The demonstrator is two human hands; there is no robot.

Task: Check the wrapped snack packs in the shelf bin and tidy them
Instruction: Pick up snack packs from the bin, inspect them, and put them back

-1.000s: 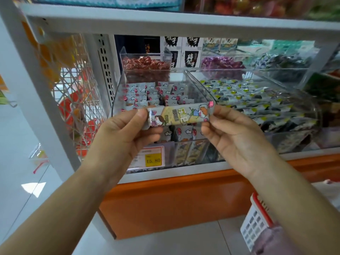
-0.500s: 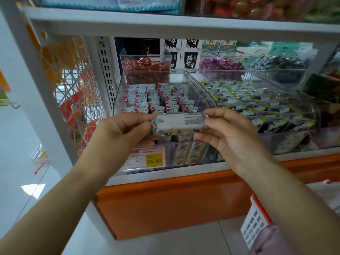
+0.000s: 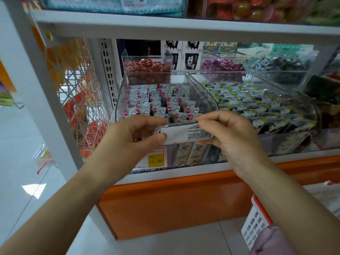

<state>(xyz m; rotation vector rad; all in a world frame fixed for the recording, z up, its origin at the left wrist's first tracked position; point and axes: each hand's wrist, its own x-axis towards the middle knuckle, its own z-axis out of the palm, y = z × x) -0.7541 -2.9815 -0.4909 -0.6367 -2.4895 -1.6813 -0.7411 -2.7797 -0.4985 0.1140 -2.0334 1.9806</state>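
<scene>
A long wrapped snack pack (image 3: 184, 134) is held level in front of the clear shelf bin (image 3: 204, 92), its white printed back facing me. My left hand (image 3: 128, 142) pinches its left end between thumb and fingers. My right hand (image 3: 231, 137) pinches its right end. Behind it, the bin holds several rows of silver snack packs (image 3: 156, 102) with red and white marks, standing on edge.
A yellow price tag reading 15.80 (image 3: 156, 160) hangs on the bin front. A second clear bin (image 3: 312, 109) of dark packs with yellow corners sits to the right. Candy bins stand behind. An orange shelf base (image 3: 174, 203) is below, a white basket (image 3: 254, 219) at lower right.
The pack was turned over in my hands from its cartoon-printed front to its white text side, and both hands lowered it slightly toward the bin front.
</scene>
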